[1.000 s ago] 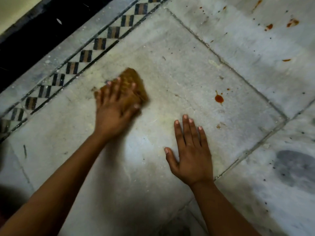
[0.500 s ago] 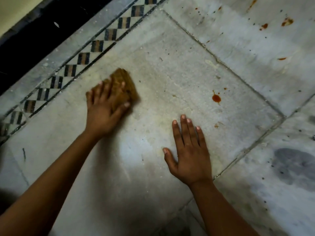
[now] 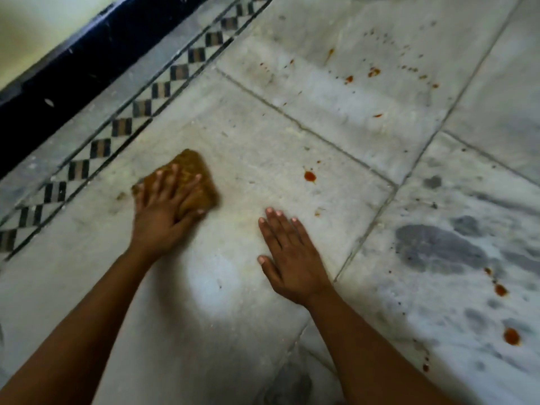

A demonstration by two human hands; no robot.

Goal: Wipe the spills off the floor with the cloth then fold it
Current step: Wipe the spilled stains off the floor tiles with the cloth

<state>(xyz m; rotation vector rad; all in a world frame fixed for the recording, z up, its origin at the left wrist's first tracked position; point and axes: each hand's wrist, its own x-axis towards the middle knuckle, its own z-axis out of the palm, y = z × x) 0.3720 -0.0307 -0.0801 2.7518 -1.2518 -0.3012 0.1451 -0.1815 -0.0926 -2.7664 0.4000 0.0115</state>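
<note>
Cloth (image 3: 191, 166) lies pressed beneath straight left fingers (image 3: 173, 182); right fingers (image 3: 277, 226) rest flat on floor (image 3: 263, 135).

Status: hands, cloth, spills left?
Left hand flat, pressing cloth onto floor. Right hand flat on floor, empty. Red spill unwiped beyond right hand; more spots on far tile.

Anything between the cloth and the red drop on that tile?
Nothing visible: bare marble floor separates the crumpled brown cloth under the left hand from the red drop. The flat right hand rests nearer the camera, off that line.
</note>
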